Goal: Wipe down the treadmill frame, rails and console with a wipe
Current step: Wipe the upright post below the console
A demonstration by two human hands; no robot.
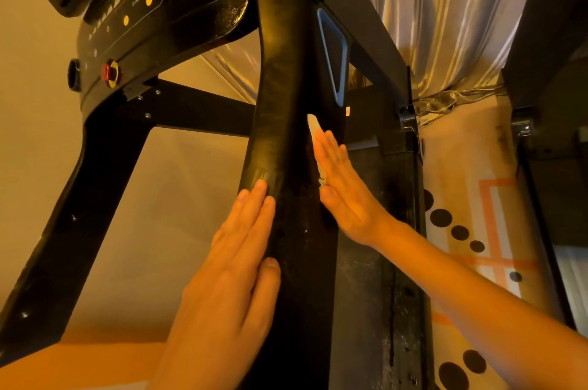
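Right hand [343,195] flat, fingers straight, pressing thin white wipe [313,127] onto right flank of black padded treadmill rail [283,103]. Left hand [235,278] flat and open on opposite flank, probably steadying against the push.

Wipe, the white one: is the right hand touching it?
Touching. The head view shows the right hand flat over the wipe, pressing it against the black treadmill post; only the wipe's tip peeks out.
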